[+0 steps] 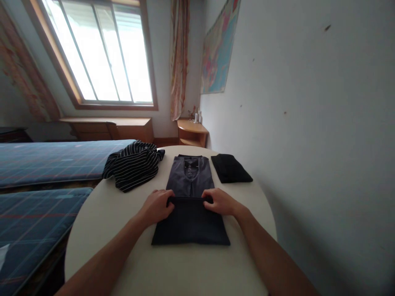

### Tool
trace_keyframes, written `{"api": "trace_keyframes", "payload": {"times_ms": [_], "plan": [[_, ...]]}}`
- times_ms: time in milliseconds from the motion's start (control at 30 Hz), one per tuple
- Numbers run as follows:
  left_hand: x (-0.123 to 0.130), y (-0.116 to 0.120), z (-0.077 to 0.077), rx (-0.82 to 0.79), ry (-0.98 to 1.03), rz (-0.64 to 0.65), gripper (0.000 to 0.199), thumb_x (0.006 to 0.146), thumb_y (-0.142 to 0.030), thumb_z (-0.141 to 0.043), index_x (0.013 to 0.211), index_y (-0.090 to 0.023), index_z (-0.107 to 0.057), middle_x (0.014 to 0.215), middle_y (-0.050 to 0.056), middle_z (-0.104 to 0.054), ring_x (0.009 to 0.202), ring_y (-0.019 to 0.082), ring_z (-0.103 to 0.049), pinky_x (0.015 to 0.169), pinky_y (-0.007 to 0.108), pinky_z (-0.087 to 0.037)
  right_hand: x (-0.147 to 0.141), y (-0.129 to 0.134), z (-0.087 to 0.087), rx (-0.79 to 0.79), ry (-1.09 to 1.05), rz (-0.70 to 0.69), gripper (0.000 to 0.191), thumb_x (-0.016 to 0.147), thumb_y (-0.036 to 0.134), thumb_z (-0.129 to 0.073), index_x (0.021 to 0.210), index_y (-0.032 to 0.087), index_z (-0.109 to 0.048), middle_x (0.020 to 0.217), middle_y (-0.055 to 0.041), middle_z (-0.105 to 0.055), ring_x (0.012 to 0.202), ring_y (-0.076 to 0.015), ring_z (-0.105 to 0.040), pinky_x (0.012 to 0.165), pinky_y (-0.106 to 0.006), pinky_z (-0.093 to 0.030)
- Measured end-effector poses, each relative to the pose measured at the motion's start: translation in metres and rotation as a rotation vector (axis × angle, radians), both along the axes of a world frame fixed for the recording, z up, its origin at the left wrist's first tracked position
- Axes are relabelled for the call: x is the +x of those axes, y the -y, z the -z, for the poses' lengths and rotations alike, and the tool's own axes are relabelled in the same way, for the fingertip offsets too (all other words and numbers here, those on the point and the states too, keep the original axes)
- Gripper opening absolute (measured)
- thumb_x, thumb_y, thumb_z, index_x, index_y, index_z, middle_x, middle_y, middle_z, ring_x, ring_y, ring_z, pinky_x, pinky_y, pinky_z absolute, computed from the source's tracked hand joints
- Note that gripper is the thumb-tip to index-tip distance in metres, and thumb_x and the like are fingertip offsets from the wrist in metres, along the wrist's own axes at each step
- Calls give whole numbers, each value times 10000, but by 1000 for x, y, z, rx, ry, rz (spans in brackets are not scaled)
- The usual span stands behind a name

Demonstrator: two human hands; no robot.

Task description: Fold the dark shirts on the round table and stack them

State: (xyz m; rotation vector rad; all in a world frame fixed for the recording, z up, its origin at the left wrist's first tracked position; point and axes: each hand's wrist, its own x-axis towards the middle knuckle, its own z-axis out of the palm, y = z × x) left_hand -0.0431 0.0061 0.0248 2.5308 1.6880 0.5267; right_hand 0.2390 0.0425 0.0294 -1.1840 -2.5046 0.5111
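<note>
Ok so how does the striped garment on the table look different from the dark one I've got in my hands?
The striped garment has pale stripes on black; the held garment shows no stripes.
The striped garment lies crumpled; the held garment is spread flat and neatly folded.
The striped garment is untouched; the held garment is pinched by your left hand and right hand.
Both are dark and on the pale table.

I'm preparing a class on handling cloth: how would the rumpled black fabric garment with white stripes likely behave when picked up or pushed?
The black, white-striped fabric garment would probably flop and sag, since it lies in a loose heap. Pushed, it may bunch up, given its slack folds. Rolling seems unlikely: it spreads unevenly on the round cream table.
</note>
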Motion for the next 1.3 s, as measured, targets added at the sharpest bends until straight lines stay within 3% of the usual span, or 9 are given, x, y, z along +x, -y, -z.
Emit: {"api": "trace_keyframes", "payload": {"times_ms": [133, 233, 367, 467, 667, 867, 1033, 1167, 1300], "plan": [[0, -15, 4, 135, 141, -45, 257, 884, -203, -465, 1073, -233, -637, 1089, 61, -705, 1028, 233, -639, 966, 369, -447, -1, -7, 2, 157, -36, 168, 195, 901, 289, -583, 1037, 197, -687, 916, -55, -723, 820, -186, -645, 773, -291, -436], [0, -27, 13, 132, 182, -22, 286, 937, -213, -422, 1136, -235, -627, 1141, 63, -694, 1058, 226, -627, 988, 369, -446, -4, -18, 10, 268, -68, 234, 181, 934, 270, -562, 1051, 195, -677, 1010, -78, -715, 966, -218, -632, 898, -347, -428], [1, -33, 23, 47, 178, -4, 315, 934, -202, -441, 1195, -214, -617, 1154, 84, -691, 1069, 235, -631, 973, 371, -465, -4, -30, 26, 249, -81, 176, 138, 922, 207, -573, 1021, 173, -663, 1105, -98, -689, 1081, -223, -592, 970, -361, -422], [2, -28, 20, 29, 146, -24, 333, 904, -205, -489, 1212, -199, -614, 1142, 101, -689, 1080, 248, -623, 969, 374, -466, -3, -31, 30, 186, -106, 110, 136, 895, 171, -594, 1015, 166, -656, 1089, -95, -686, 1074, -213, -591, 975, -352, -431], [4, -5, 2, -33, -5, -77, 321, 852, -282, -545, 1146, -208, -648, 1031, 99, -716, 965, 276, -664, 847, 369, -491, 2, -16, 16, 77, -108, 9, 148, 811, 182, -677, 959, 185, -679, 1055, -69, -692, 1018, -208, -616, 948, -339, -453], [5, 8, -5, -48, -67, -116, 216, 810, -210, -520, 975, -235, -657, 907, 52, -741, 864, 249, -689, 793, 335, -467, 4, -6, 7, 34, -107, -47, 121, 821, 243, -674, 924, 194, -715, 1073, -66, -705, 992, -202, -654, 937, -313, -466], [5, -2, 0, 66, 46, -165, 215, 833, -203, -514, 1004, -221, -644, 972, 57, -728, 915, 244, -675, 834, 329, -469, 2, -12, 7, 134, -122, 46, 125, 877, 236, -620, 964, 196, -701, 993, -61, -719, 939, -206, -656, 874, -324, -474], [0, -19, 9, 163, 150, -158, 239, 906, -201, -462, 1083, -219, -621, 1085, 61, -704, 1004, 230, -652, 907, 323, -463, -1, -26, 13, 298, -193, 138, 137, 925, 241, -583, 1017, 197, -675, 1050, -71, -705, 1018, -220, -620, 937, -365, -440], [-4, -31, 20, 101, 161, -119, 269, 944, -188, -418, 1133, -215, -609, 1134, 71, -694, 1047, 226, -643, 948, 327, -459, -4, -39, 26, 266, -159, 127, 144, 927, 223, -580, 1030, 190, -674, 1107, -81, -696, 1071, -221, -600, 974, -370, -432]]}}
